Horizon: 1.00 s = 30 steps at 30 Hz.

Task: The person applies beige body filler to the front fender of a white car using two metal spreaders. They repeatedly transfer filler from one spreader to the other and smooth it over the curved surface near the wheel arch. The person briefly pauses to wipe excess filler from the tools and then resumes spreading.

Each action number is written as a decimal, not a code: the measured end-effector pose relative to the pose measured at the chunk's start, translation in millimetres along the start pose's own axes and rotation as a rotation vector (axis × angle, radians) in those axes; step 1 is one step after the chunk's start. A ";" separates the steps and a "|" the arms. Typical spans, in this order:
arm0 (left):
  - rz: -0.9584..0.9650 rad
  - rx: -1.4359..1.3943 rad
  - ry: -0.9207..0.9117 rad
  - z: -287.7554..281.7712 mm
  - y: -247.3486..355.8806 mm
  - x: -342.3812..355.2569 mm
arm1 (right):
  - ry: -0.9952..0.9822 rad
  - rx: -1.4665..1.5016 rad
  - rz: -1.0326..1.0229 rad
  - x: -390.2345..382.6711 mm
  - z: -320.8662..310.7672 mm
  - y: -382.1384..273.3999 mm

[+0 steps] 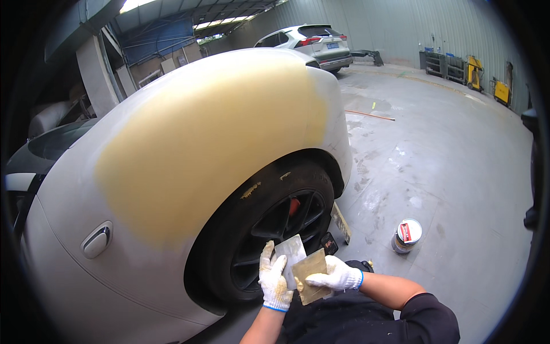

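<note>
While held: spreaders (309,274) between hands (275,281)

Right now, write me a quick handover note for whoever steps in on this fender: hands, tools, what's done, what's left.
Left hand: gloved, holding a pale metal spreader.
Right hand: gloved, holding a filler-smeared flat board against the spreader, in front of the black wheel.
Rear fender: a wide yellowish filler patch covers the panel above the wheel arch.
Small can stands on the concrete floor to the right.
Done: filler is spread on.
Left: cannot tell whether more coats are needed; the patch looks unsanded and unpainted.
</note>
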<state>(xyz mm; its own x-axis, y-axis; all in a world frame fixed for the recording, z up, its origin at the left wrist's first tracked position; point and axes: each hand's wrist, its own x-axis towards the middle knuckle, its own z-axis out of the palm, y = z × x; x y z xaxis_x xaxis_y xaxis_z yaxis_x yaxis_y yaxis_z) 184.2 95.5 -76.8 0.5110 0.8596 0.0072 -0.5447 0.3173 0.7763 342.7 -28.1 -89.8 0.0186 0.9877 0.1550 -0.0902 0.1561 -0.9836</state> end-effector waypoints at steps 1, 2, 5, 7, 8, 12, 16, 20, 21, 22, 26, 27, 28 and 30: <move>-0.119 0.031 0.009 -8.9 0.6 1.9 | 0.113 0.207 0.074 2.9 -9.7 -4.8; -0.244 0.080 -0.012 -18.5 -0.3 2.5 | 0.240 0.282 0.086 5.9 -20.6 -9.8; -0.756 -0.223 -0.304 -42.9 -23.0 -1.3 | 0.365 0.268 0.036 16.2 -34.2 -14.1; -0.963 -0.489 -0.486 -52.0 -52.8 -8.5 | 0.374 0.016 0.195 15.3 -26.8 -12.5; -0.959 -0.577 -0.491 -55.7 -67.3 -12.2 | 0.230 -0.143 0.146 13.0 -17.2 -11.0; -0.836 0.004 -0.476 -55.8 -109.3 -13.8 | -0.046 -0.670 -0.248 -14.9 21.8 -13.1; -0.915 -0.136 -0.559 -43.3 -108.6 -8.9 | 0.062 -0.215 -0.044 -28.5 25.6 -21.1; -0.754 0.333 -0.360 -18.4 -96.9 -20.2 | 0.635 0.473 0.018 -26.4 -8.2 -16.5; -0.741 0.430 -0.338 -10.7 -93.8 -20.1 | 0.798 0.505 -0.067 -25.5 -14.5 -11.8; -0.635 0.462 -0.337 -3.2 -90.4 -20.1 | 0.849 0.596 -0.189 -26.5 -19.3 -7.5; -0.197 0.098 -0.139 21.6 -74.2 -4.3 | 0.926 -0.248 -0.462 -28.6 -11.5 12.2; -0.198 -0.027 -0.078 25.6 -71.5 -1.3 | 0.809 -0.294 -0.483 -26.5 -4.8 15.9; -0.198 -0.072 -0.019 29.1 -70.4 0.4 | 0.670 -0.645 -0.608 -24.5 -1.0 17.4; -0.322 -0.132 0.160 31.3 -70.7 -0.4 | 0.695 -0.816 -0.575 -16.0 7.6 17.9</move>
<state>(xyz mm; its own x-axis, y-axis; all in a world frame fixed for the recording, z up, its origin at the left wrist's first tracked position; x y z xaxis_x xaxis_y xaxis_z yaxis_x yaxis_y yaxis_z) 243.4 60.2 -111.9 0.5655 0.7557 -0.3303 -0.4591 0.6211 0.6351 333.2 -41.1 -109.1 0.4016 0.5235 0.7515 0.7552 0.2749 -0.5951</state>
